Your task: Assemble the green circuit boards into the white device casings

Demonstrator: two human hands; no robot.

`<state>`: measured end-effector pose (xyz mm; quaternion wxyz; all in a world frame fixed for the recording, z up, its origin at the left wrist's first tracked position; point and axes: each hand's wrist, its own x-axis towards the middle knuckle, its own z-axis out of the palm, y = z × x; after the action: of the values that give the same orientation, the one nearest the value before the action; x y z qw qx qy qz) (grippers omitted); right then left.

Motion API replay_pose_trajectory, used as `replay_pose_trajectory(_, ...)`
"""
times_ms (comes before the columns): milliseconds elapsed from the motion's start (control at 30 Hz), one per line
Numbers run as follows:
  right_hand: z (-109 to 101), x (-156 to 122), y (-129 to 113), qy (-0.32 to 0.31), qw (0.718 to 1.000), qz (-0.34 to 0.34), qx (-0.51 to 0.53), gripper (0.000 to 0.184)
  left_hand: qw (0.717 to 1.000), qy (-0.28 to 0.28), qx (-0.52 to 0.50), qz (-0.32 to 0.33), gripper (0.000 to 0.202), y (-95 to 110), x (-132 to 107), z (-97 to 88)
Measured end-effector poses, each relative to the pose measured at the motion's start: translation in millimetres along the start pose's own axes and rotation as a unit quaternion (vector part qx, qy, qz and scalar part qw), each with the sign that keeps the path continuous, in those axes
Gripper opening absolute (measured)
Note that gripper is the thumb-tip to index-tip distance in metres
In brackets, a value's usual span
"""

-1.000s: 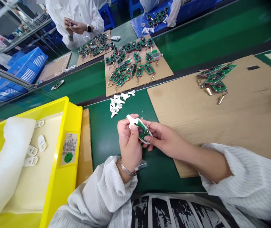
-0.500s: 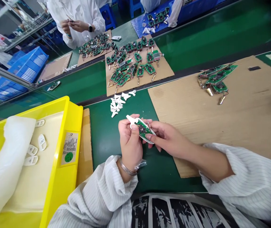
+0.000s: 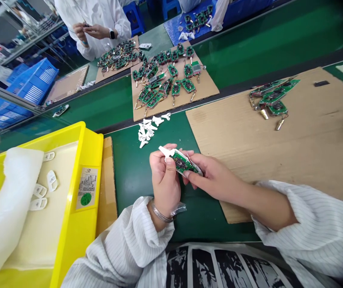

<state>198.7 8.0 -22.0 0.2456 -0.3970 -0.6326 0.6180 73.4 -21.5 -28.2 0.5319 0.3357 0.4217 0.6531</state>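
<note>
My left hand (image 3: 163,176) is closed around a small white plastic piece (image 3: 165,151) and the left end of a green circuit board (image 3: 184,163). My right hand (image 3: 211,176) pinches the board's right end, thumb along its lower edge. Both hands hover over the green mat (image 3: 129,176), just left of a large cardboard sheet (image 3: 294,160). A small heap of white plastic pieces (image 3: 147,129) lies a little beyond my hands.
A yellow bin (image 3: 78,224) with foam and white shells (image 3: 43,188) stands at the left. Several circuit boards (image 3: 165,80) cover a cardboard on the belt; a few more boards (image 3: 271,98) lie at the right. A co-worker's hands (image 3: 91,30) work at the far side.
My right hand's fingers have shifted along the board to its right end, and the board has tilted flatter. The cardboard of boards on the belt has drifted slightly left.
</note>
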Motion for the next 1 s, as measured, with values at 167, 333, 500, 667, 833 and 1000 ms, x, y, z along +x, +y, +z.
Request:
replay_pose_trajectory(167,-1.7,-1.4,1.5,-0.024,0.998,0.020,0.058,0.020,0.999,-0.007,0.008,-0.037,0.026,0.3,0.3,-2.7)
replay_pose_trajectory(333,-3.8,0.1,2.0,-0.016,1.000,0.010,0.022,0.022,0.999,-0.010,0.008,-0.036,0.026,-0.4,1.3,-3.4)
replay_pose_trajectory(500,-11.3,-0.4,0.5,0.081,0.986,-0.067,-0.126,0.019,0.998,0.052,-0.013,-0.043,0.024,0.0,10.3,-2.4)
replay_pose_trajectory(667,-9.6,-7.8,-0.9,0.115,0.905,-0.318,-0.260,0.034,0.991,0.127,-0.016,-0.035,0.023,3.1,14.7,-1.9)
replay_pose_trajectory(833,6.4,-15.7,7.1,0.047,0.859,-0.411,-0.301,0.025,0.991,0.101,0.047,-0.073,0.025,5.3,8.8,-0.3)
replay_pose_trajectory(1000,0.6,-17.4,-3.2,0.128,0.904,-0.369,-0.175,0.013,0.993,0.055,-0.003,-0.103,0.022,3.8,12.2,0.9)
